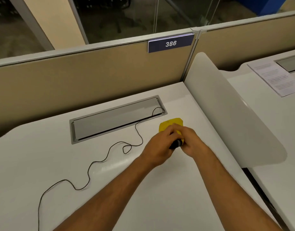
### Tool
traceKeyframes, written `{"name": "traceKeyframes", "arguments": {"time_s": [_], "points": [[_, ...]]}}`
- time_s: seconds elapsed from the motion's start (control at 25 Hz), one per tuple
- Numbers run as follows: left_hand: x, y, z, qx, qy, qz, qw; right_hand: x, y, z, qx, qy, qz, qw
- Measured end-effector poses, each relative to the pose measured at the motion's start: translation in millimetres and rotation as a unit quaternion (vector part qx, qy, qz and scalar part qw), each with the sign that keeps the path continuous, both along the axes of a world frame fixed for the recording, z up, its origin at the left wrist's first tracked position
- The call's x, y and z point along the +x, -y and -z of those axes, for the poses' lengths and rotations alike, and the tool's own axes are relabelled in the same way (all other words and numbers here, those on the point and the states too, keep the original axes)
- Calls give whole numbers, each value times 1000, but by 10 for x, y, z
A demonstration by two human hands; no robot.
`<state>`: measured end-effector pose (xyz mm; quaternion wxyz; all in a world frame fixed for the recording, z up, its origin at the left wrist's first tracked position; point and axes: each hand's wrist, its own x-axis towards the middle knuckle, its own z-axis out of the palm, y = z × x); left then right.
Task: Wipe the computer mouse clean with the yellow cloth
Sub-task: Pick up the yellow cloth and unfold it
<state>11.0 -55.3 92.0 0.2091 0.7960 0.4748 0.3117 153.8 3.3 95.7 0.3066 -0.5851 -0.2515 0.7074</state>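
A white laminate desk (43, 155) spreads beneath the hands. Beyond them and leftward sits a grey rectangular cable hatch (113, 119). Farther off stands a beige fabric partition (77, 80) bearing a navy "386" plaque (171, 43), with glass panels (126, 15) above. Rightward rises a white curved divider (226, 105).

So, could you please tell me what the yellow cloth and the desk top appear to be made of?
The yellow cloth looks like soft matte fabric, possibly microfibre: it bunches under the hands and shows no shine. The desk top looks like smooth white laminate or a similar coated board, judging by its even surface and faint sheen; its core cannot be seen.
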Motion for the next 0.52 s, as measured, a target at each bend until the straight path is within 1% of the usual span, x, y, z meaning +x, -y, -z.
{"name": "traceKeyframes", "arguments": {"time_s": [0.04,0.08,0.2,0.24,0.28,0.36,0.4,0.44,0.52], "points": [[-72,132,-72,23,-21,11,999,-68,92,-58,-4,-7,-10,1000],[-161,269,-141,27,-36,25,999,-155,192,-111,-2,-3,-14,1000],[-523,735,-321,-23,-44,72,996,-460,586,-272,37,66,4,997],[-651,902,-384,-44,-25,63,997,-567,741,-327,54,90,11,994],[-781,1067,-455,-56,8,32,998,-685,911,-391,72,109,15,991],[-1028,1383,-583,-68,100,-79,990,-930,1280,-543,112,143,11,983],[-1138,1517,-642,-89,147,-142,975,-1050,1456,-616,130,158,2,979],[-1243,1640,-700,-133,194,-195,952,-1164,1623,-681,146,169,-14,975],[-1457,1879,-805,-255,286,-253,889,-1384,1950,-789,177,175,-62,966]]}}
